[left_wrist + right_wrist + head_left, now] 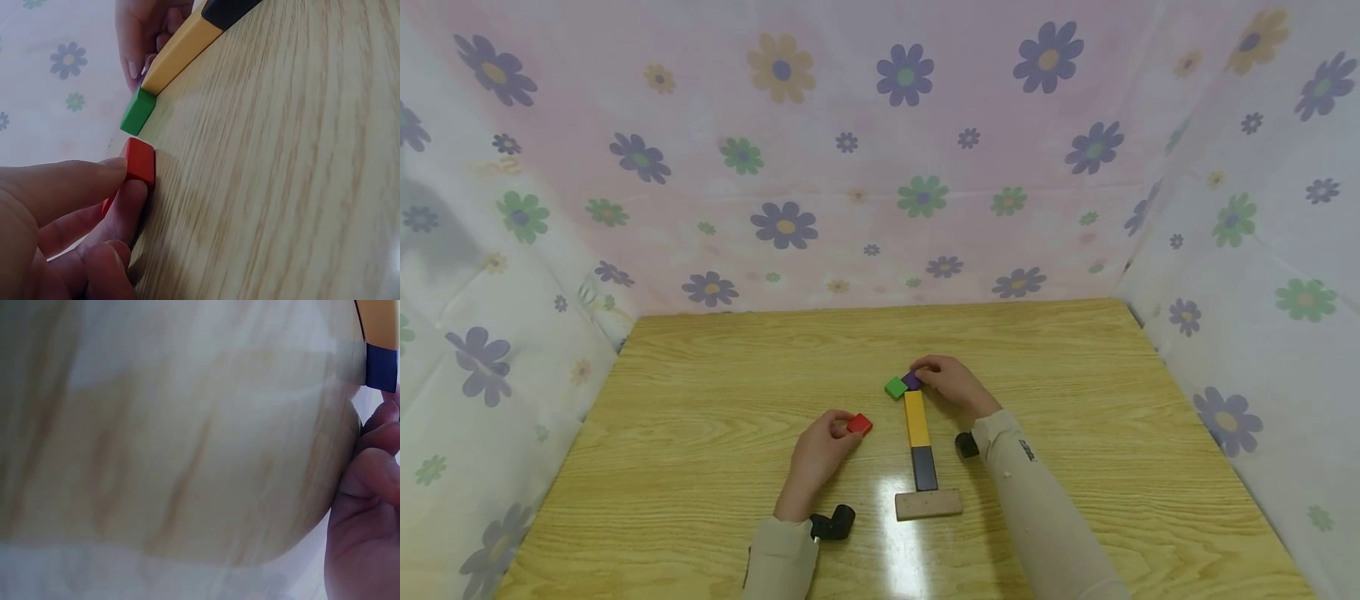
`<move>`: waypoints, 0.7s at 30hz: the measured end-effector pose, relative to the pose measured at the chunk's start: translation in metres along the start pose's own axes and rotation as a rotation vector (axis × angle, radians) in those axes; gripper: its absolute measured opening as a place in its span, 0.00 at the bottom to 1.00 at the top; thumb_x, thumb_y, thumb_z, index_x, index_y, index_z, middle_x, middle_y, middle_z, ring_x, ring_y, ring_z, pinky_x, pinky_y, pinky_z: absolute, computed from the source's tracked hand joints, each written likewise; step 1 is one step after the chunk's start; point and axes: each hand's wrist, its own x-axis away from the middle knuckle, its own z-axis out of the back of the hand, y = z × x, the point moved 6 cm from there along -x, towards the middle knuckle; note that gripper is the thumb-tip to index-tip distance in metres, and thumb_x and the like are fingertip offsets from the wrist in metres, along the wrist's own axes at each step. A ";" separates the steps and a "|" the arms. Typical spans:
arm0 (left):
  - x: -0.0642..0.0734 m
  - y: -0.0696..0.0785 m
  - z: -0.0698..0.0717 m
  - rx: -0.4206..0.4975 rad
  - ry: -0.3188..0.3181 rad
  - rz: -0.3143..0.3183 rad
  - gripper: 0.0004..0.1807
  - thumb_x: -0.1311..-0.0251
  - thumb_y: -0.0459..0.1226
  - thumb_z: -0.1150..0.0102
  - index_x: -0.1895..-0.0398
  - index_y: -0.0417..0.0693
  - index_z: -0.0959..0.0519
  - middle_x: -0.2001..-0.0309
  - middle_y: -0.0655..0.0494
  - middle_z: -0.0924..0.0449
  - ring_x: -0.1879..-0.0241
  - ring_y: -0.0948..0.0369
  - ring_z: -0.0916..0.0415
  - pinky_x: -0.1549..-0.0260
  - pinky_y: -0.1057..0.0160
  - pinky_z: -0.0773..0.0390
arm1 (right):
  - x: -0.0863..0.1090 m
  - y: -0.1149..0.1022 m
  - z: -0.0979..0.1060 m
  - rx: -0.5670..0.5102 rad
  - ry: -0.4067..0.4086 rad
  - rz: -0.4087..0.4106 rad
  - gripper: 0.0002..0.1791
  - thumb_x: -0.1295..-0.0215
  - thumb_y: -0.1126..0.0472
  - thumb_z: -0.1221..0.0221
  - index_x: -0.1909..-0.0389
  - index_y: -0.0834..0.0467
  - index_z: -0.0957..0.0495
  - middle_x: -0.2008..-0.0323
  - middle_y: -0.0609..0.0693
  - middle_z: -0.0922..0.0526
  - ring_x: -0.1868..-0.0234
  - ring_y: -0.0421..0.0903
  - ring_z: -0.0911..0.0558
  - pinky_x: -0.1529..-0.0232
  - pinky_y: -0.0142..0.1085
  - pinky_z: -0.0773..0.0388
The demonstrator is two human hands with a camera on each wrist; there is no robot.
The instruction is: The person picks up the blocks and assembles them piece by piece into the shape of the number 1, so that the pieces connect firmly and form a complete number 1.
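My left hand (822, 454) pinches a red block (860, 425) between thumb and fingers, low at the table, left of the yellow block (917, 418). In the left wrist view the red block (141, 161) is close to the green block (138, 111) but apart from it. My right hand (953, 383) holds a purple block (912, 381) by its right side, at the far end of the yellow block. The green block (896, 387) lies against the purple one's left side. In the right wrist view the purple block (381, 367) shows just beyond the fingers.
A black block (924, 468) continues the row from the yellow one, and a beige block (928, 504) lies crosswise at its near end. The wooden table (700, 375) meets flowered cloth (850, 167) at the back and sides. Black wrist devices (833, 523) sit by both cuffs.
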 end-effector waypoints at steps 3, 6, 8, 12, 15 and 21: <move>-0.003 0.002 -0.002 -0.004 -0.003 -0.005 0.16 0.48 0.42 0.40 0.55 0.49 0.25 0.71 0.59 0.23 0.74 0.63 0.29 0.73 0.62 0.32 | 0.000 0.001 0.000 0.008 0.002 0.001 0.15 0.34 0.58 0.52 0.50 0.55 0.25 0.51 0.52 0.25 0.54 0.47 0.28 0.52 0.42 0.34; -0.006 0.005 -0.005 -0.019 0.002 -0.016 0.16 0.48 0.42 0.40 0.55 0.49 0.24 0.72 0.59 0.23 0.74 0.64 0.29 0.73 0.62 0.32 | -0.001 0.001 0.001 0.015 0.005 -0.001 0.15 0.34 0.57 0.52 0.50 0.54 0.25 0.51 0.52 0.26 0.53 0.47 0.28 0.52 0.43 0.34; -0.008 0.007 -0.006 -0.032 0.010 -0.024 0.16 0.48 0.42 0.40 0.55 0.49 0.24 0.72 0.59 0.23 0.74 0.64 0.30 0.73 0.63 0.32 | -0.001 0.002 0.000 0.016 0.007 -0.007 0.15 0.34 0.57 0.52 0.50 0.54 0.25 0.51 0.51 0.26 0.53 0.47 0.28 0.51 0.43 0.35; -0.012 0.011 -0.010 -0.034 0.020 -0.025 0.16 0.48 0.42 0.40 0.56 0.50 0.24 0.71 0.59 0.24 0.74 0.63 0.29 0.74 0.63 0.33 | -0.001 0.003 0.000 0.016 0.007 -0.005 0.15 0.34 0.56 0.52 0.49 0.53 0.26 0.50 0.51 0.26 0.51 0.47 0.28 0.50 0.44 0.35; -0.014 0.012 -0.012 -0.039 0.025 -0.024 0.16 0.48 0.43 0.40 0.56 0.51 0.24 0.71 0.60 0.23 0.74 0.64 0.29 0.74 0.63 0.33 | -0.001 0.003 -0.001 0.007 0.007 -0.011 0.15 0.34 0.56 0.52 0.50 0.53 0.25 0.51 0.50 0.26 0.52 0.46 0.28 0.50 0.43 0.35; -0.019 0.015 -0.017 -0.076 0.033 -0.033 0.16 0.48 0.45 0.40 0.56 0.53 0.23 0.71 0.61 0.23 0.74 0.65 0.30 0.75 0.63 0.34 | -0.001 0.003 0.000 -0.002 0.013 -0.017 0.14 0.34 0.56 0.51 0.51 0.53 0.25 0.52 0.50 0.25 0.53 0.46 0.28 0.51 0.43 0.34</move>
